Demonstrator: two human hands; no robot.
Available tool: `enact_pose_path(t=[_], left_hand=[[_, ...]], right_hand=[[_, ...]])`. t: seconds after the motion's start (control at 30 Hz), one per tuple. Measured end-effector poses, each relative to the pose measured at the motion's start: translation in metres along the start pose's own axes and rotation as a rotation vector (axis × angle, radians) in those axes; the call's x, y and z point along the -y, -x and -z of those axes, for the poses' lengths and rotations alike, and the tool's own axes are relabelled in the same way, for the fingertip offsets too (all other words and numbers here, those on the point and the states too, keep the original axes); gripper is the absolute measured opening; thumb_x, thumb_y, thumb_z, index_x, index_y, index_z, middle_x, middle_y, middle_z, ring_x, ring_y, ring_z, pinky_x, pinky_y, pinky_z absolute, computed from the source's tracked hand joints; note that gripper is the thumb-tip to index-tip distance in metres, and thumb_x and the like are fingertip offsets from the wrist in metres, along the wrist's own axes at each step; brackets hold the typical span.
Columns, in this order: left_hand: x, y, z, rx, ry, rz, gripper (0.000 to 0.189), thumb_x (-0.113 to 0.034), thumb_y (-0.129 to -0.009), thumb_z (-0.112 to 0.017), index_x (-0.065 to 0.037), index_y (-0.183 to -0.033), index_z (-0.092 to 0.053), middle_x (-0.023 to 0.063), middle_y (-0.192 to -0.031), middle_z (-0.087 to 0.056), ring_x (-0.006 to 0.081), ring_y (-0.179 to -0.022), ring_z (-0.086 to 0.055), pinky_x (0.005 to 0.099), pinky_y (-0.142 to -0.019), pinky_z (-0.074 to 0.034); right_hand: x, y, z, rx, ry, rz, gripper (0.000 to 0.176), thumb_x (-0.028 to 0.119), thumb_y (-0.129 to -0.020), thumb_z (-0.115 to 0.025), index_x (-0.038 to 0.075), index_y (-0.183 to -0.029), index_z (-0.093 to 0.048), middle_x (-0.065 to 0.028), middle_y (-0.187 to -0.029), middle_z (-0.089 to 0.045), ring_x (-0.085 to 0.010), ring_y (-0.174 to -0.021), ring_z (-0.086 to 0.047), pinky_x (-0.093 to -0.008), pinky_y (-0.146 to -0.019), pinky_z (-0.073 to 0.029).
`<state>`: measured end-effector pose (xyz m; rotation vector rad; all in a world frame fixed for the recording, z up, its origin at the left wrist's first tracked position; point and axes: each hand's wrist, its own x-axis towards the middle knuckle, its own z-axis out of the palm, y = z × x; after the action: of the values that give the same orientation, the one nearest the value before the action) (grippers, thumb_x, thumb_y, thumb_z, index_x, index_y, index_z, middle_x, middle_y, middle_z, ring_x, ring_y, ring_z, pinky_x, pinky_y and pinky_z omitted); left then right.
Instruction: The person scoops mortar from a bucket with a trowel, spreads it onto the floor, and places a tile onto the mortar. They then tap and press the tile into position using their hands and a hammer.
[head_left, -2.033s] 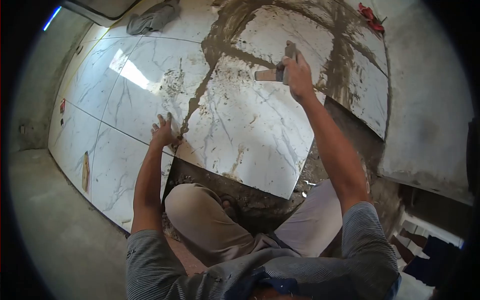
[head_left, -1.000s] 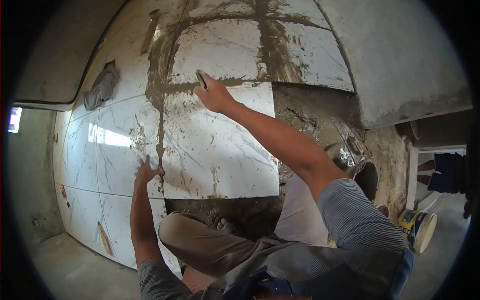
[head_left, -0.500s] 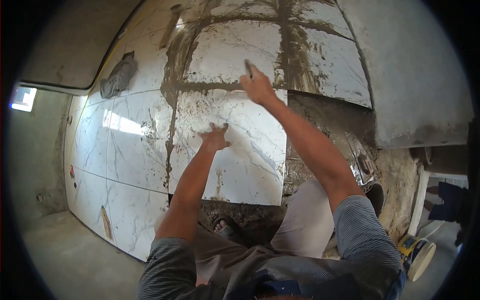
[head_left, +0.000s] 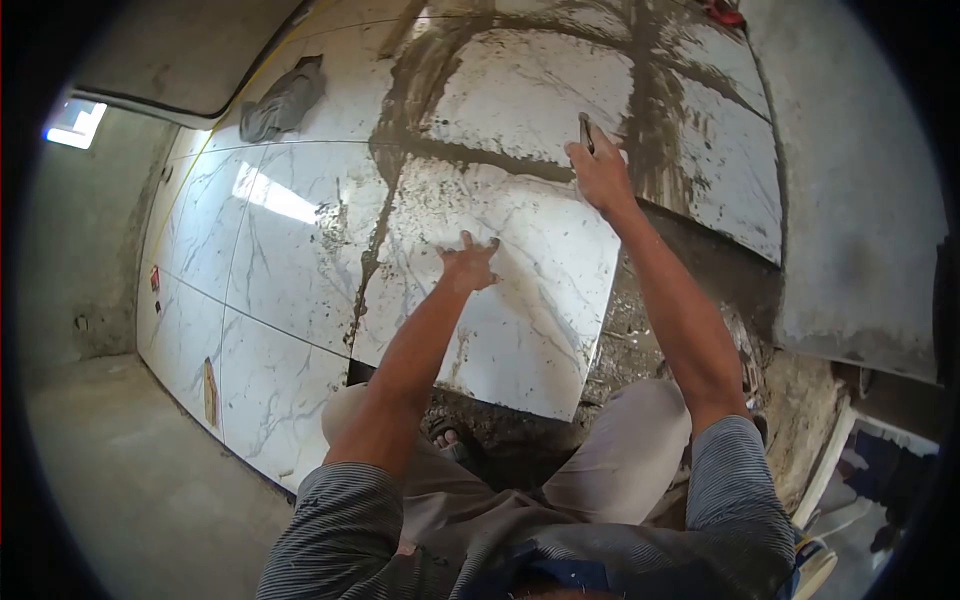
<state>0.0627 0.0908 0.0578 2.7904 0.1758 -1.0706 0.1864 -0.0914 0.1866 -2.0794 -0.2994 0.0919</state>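
My left hand (head_left: 470, 264) rests on a white marbled tile (head_left: 520, 270) with its fingers spread. My right hand (head_left: 604, 174) is closed around a dark tool (head_left: 586, 130), with only one narrow end showing above the fist, so its kind is hidden. That hand is at the tile's far right corner, by the joint with the tile beyond (head_left: 535, 90). Brown wet mortar (head_left: 500, 160) is smeared along the joints, and specks of it dot the tile tops.
A grey cloth (head_left: 285, 102) lies on the tiles at the upper left. A small wooden piece (head_left: 210, 390) is at lower left. Muddy bare floor (head_left: 630, 325) borders the tile on the right. A concrete wall (head_left: 855, 200) stands right, and a person (head_left: 885, 475) is partly visible through the doorway.
The view has turned, so the tiles appear tilted. My right hand still grips the tool near the far joint. My left hand stays spread on the same tile.
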Motion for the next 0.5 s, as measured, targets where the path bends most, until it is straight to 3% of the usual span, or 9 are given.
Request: enact_pose_path(t=[0.03, 0.07, 0.17, 0.23, 0.3, 0.37, 0.43, 0.5], left_hand=[[-0.004, 0.004, 0.006, 0.034, -0.017, 0.007, 0.080, -0.049, -0.078, -0.060, -0.027, -0.143, -0.020, 0.0147, -0.148, -0.019, 0.0346, -0.136, -0.016, 0.0687, -0.100, -0.014], [-0.004, 0.001, 0.002, 0.016, -0.029, 0.051, 0.079, -0.050, -0.078, -0.060, -0.030, -0.143, -0.020, 0.0170, -0.148, -0.016, 0.0348, -0.135, -0.022, 0.0665, -0.101, -0.015], [0.000, -0.005, -0.009, -0.022, -0.050, 0.053, 0.079, -0.051, -0.077, -0.060, -0.032, -0.142, -0.020, 0.0191, -0.148, -0.014, 0.0379, -0.132, -0.028, 0.0641, -0.102, -0.017], [0.005, -0.015, -0.020, -0.039, -0.052, 0.029, 0.080, -0.052, -0.077, -0.060, -0.032, -0.142, -0.020, 0.0196, -0.148, -0.013, 0.0398, -0.131, -0.027, 0.0637, -0.102, -0.017], [0.010, -0.019, -0.017, -0.056, -0.076, -0.020, 0.080, -0.052, -0.076, -0.060, -0.032, -0.142, -0.019, 0.0201, -0.148, -0.013, 0.0418, -0.131, -0.027, 0.0632, -0.102, -0.017], [0.010, -0.015, -0.020, -0.072, -0.057, -0.059, 0.081, -0.052, -0.076, -0.060, -0.032, -0.143, -0.018, 0.0206, -0.148, -0.012, 0.0420, -0.131, -0.027, 0.0624, -0.102, -0.018], [-0.002, -0.013, -0.009, -0.038, -0.055, -0.003, 0.080, -0.052, -0.077, -0.059, -0.032, -0.143, -0.018, 0.0205, -0.148, -0.013, 0.0373, -0.135, -0.021, 0.0615, -0.102, -0.020], [-0.002, -0.009, -0.007, 0.027, -0.072, 0.045, 0.080, -0.051, -0.078, -0.059, -0.030, -0.143, -0.018, 0.0195, -0.147, -0.016, 0.0339, -0.137, -0.015, 0.0609, -0.102, -0.020]], right_hand=[[0.006, -0.001, -0.007, 0.032, -0.032, 0.025, 0.061, 0.033, -0.081, -0.049, 0.003, -0.133, -0.038, -0.0267, -0.111, -0.056, -0.0359, -0.105, -0.054, -0.0374, -0.089, -0.041], [0.006, -0.001, -0.019, 0.018, -0.057, 0.107, 0.061, 0.033, -0.081, -0.051, 0.005, -0.134, -0.038, -0.0265, -0.115, -0.055, -0.0357, -0.108, -0.054, -0.0368, -0.091, -0.041], [0.006, -0.008, -0.068, 0.089, -0.132, 0.094, 0.059, 0.033, -0.081, -0.052, 0.008, -0.134, -0.039, -0.0261, -0.117, -0.054, -0.0360, -0.108, -0.053, -0.0371, -0.092, -0.040], [0.035, -0.008, -0.079, 0.146, -0.091, 0.021, 0.059, 0.033, -0.081, -0.053, 0.010, -0.133, -0.040, -0.0257, -0.118, -0.053, -0.0366, -0.108, -0.053, -0.0376, -0.093, -0.040], [0.044, -0.009, -0.095, 0.131, -0.236, 0.079, 0.056, 0.030, -0.082, -0.054, 0.007, -0.132, -0.041, -0.0234, -0.110, -0.058, -0.0295, -0.102, -0.056, -0.0340, -0.089, -0.041], [0.031, -0.014, -0.122, 0.101, -0.176, 0.151, 0.055, 0.030, -0.083, -0.053, 0.007, -0.132, -0.042, -0.0236, -0.111, -0.057, -0.0329, -0.105, -0.055, -0.0362, -0.090, -0.041], [0.062, -0.005, -0.104, 0.211, -0.137, 0.032, 0.056, 0.031, -0.083, -0.053, 0.006, -0.132, -0.041, -0.0242, -0.112, -0.056, -0.0330, -0.107, -0.054, -0.0368, -0.091, -0.040], [0.058, 0.004, -0.110, 0.069, -0.320, 0.227, 0.057, 0.031, -0.083, -0.053, 0.004, -0.131, -0.041, -0.0241, -0.113, -0.056, -0.0323, -0.106, -0.055, -0.0362, -0.090, -0.041]])
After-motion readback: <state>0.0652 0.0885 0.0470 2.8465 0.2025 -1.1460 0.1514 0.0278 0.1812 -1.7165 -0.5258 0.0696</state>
